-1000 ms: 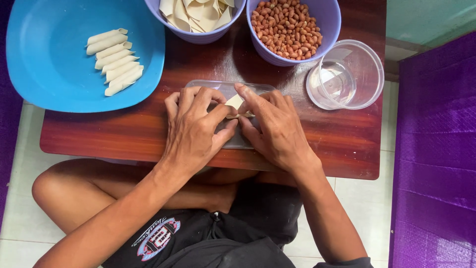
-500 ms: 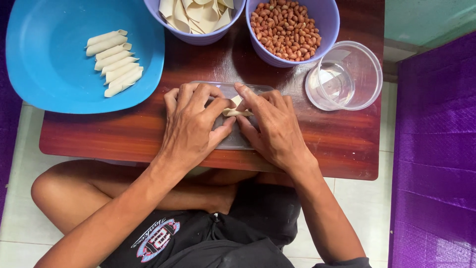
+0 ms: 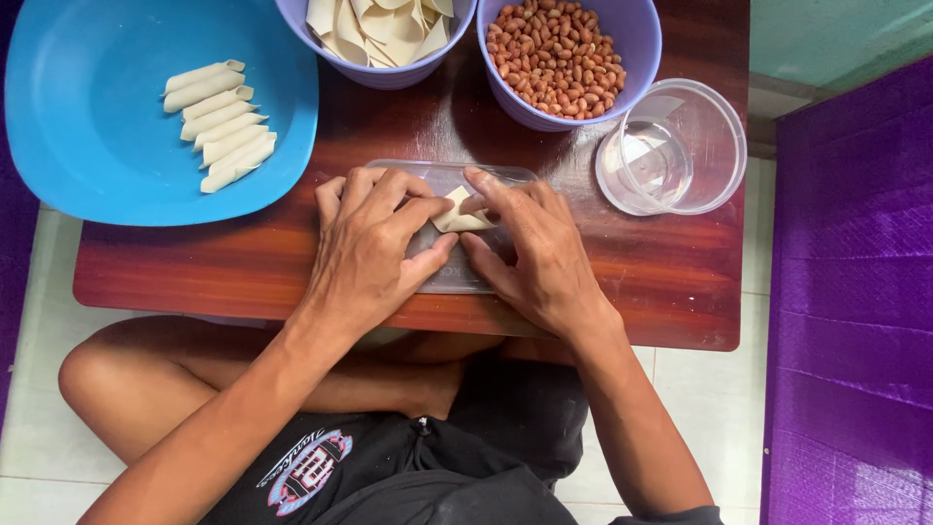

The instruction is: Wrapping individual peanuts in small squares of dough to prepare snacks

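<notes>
Left hand (image 3: 374, 248), right hand (image 3: 535, 253) palms down, fingertips pinching dough wrapper (image 3: 457, 212)

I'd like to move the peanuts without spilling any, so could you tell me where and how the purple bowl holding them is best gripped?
Grip the purple bowl by its rim, coming from its right side. The peanuts fill it nearly to the top, so fingers belong outside the wall. The clear cup stands close on that side, so it's probably best to approach from above.

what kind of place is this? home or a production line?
Probably a home, with snack prep done by hand: a person sits on a tiled floor at a low wooden table, with a bowl of peanuts and a blue plate holding rolled dough pieces.
</notes>
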